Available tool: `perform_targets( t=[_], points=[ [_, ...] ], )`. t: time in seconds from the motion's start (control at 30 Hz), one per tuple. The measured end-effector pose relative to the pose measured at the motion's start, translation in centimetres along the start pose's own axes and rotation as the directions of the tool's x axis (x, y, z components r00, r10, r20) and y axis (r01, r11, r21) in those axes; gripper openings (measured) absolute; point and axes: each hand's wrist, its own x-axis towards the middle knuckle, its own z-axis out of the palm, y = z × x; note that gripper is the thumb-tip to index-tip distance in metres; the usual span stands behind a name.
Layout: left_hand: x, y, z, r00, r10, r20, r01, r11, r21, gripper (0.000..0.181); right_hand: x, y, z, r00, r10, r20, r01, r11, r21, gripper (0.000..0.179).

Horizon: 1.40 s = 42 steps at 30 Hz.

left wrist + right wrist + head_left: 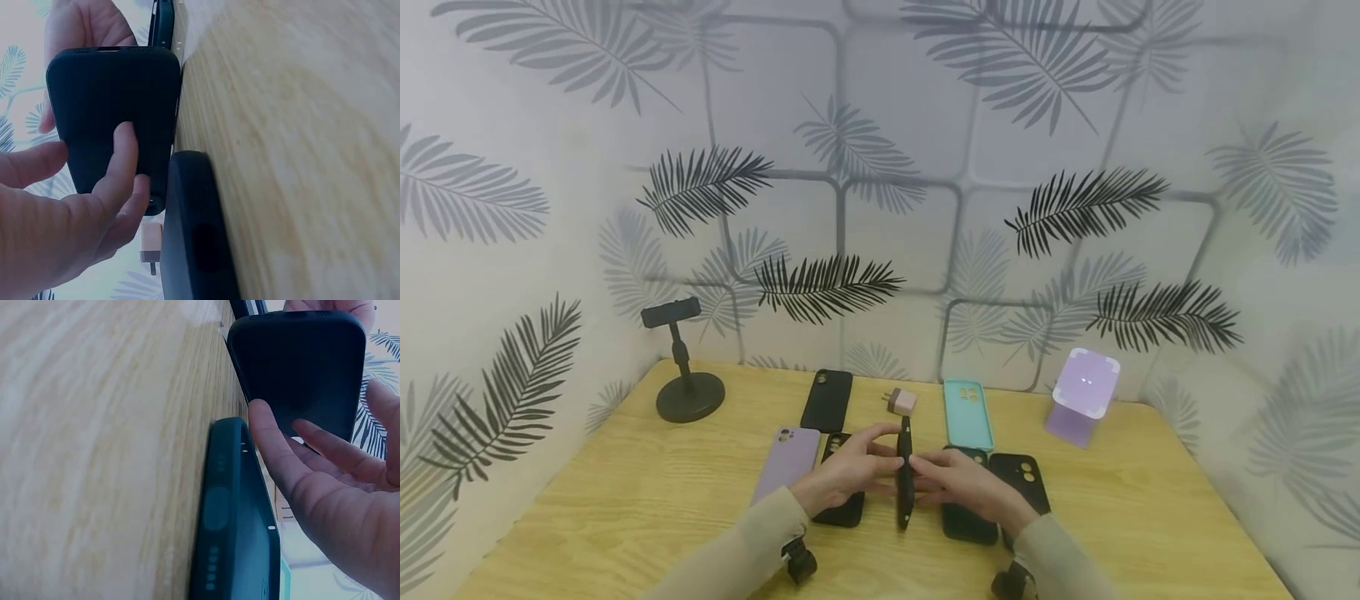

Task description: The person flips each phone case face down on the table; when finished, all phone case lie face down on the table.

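Between our left grip (842, 473) and right grip (970, 483) we have a black phone case (906, 504) standing on edge, fingers of both spread along its faces. It looks thin, light and a little flexible, probably matt enough not to slip; we cannot tell whether a phone sits inside. We'd take hold by the long rims, keeping clear of the dark cases below our left (842, 510) and right (967, 525) on the worktop (895, 575).
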Motion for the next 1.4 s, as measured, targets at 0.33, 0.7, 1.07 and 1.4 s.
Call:
perform_targets(
  t=[0.33,0.7,1.07,1.4],
  points=[
    [0.1,-0.1,0.2,0.998,-0.059,0.019,0.057,0.993,0.104,0.063,-0.1,0.6,-0.5,0.993,-0.071,-0.096,0.070,0.997,-0.008,0.058],
    [0.2,0.0,0.1,0.997,-0.071,0.017,0.067,0.982,0.178,0.061,-1.4,0.4,-1.9,0.949,-0.037,-0.313,0.007,0.995,-0.096,0.060],
    [-0.1,0.0,-0.1,0.996,-0.092,0.006,0.089,0.977,0.195,0.065,-1.9,0.2,-1.6,0.950,-0.003,-0.312,-0.064,0.976,-0.206,0.052],
    [-0.9,0.8,-0.7,0.995,-0.097,0.031,0.089,0.974,0.210,0.065,-1.9,0.1,-1.5,0.961,-0.022,-0.276,-0.064,0.952,-0.298,0.043]
  ],
)
